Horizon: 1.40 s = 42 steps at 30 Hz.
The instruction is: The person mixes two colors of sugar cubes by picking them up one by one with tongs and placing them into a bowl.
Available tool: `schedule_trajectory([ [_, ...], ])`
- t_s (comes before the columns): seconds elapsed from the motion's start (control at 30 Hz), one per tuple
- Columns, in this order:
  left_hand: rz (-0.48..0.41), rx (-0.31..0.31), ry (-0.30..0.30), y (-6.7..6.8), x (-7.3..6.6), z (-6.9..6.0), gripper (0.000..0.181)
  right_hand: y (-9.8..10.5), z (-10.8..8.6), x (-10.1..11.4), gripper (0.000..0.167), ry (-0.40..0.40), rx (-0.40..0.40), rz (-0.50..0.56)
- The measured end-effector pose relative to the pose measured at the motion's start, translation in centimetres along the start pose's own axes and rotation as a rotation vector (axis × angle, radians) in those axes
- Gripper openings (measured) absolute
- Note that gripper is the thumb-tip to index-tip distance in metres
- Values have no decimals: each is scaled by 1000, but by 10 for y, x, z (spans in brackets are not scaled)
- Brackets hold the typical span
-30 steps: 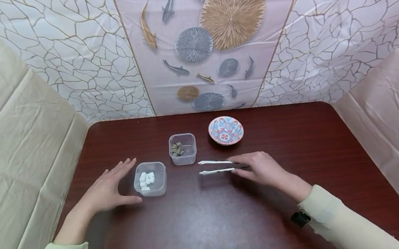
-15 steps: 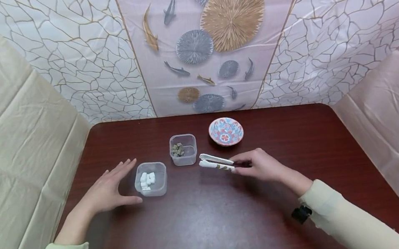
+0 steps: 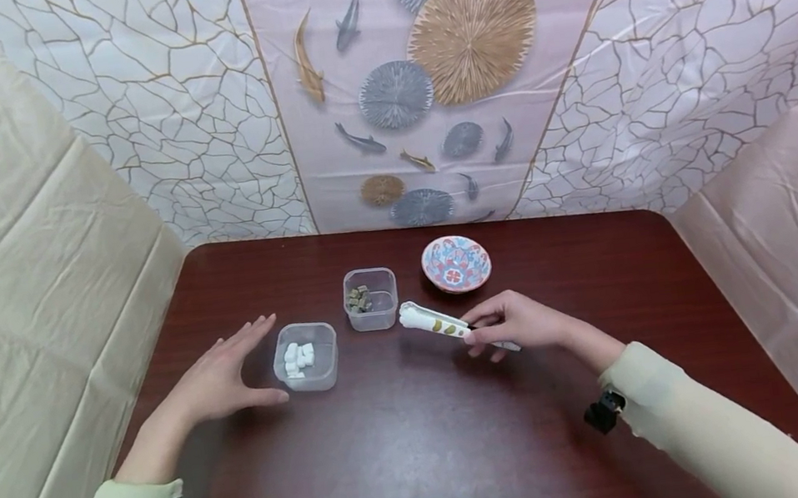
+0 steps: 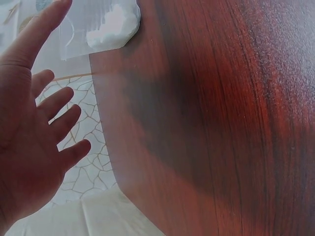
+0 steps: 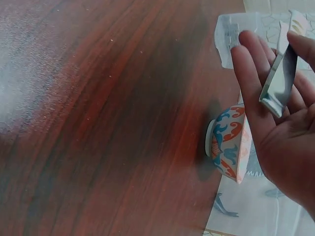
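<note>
In the head view my right hand (image 3: 522, 323) grips a pair of white tongs (image 3: 433, 320) with yellow-green marks. Their arms lie close together and the tips point up-left, in the air above the table. The right wrist view shows the metal bend of the tongs (image 5: 280, 86) between thumb and fingers. My left hand (image 3: 216, 382) is spread, thumb apart from fingers, just left of a clear plastic container (image 3: 326, 366) with several white cubes (image 3: 297, 358). Between that hand and the container a small gap seems to show.
A second clear container (image 3: 388, 318) with several brownish-green cubes (image 3: 358, 298) stands behind the first. To its right sits a patterned bowl (image 3: 456, 264). All stand on a dark red-brown table (image 3: 395, 451). Patterned cloth (image 3: 203, 140) hangs behind it.
The tongs' arms have come together from spread apart, and the tongs have turned and tilted in my right hand. My left hand keeps its place beside the container.
</note>
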State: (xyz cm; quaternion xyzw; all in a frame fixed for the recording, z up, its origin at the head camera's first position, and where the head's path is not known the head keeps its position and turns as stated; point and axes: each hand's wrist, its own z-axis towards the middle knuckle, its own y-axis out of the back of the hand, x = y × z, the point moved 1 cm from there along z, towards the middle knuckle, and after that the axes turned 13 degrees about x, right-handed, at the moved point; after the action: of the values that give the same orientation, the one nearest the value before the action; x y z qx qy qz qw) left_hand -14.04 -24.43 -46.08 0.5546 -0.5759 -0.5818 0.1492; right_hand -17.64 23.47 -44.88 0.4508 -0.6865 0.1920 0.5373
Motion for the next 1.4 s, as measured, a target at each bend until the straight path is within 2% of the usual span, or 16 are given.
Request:
schedule_trajectory([
  [0.17,-51,8,7,-2,-2,4,120,6,3,3,32,-46,53,30],
  [0.37,-105,-15,-37,-2,-1,8,117,11,10,15,34,-80,118,35],
  [0.53,-106,-13,-87,0,-1,12,110,14,20,31,30,-80,164,-56],
  [0.77,-87,32,-95,4,0,19,104,12,41,54,27,-65,207,-176],
  [1.0,-98,28,-123,6,4,23,98,9,65,72,28,-48,230,-256],
  [1.2,-125,34,-118,4,7,26,95,3,82,80,29,-62,230,-284],
  [1.4,-138,29,-110,3,8,26,94,-4,101,88,22,-26,225,-413],
])
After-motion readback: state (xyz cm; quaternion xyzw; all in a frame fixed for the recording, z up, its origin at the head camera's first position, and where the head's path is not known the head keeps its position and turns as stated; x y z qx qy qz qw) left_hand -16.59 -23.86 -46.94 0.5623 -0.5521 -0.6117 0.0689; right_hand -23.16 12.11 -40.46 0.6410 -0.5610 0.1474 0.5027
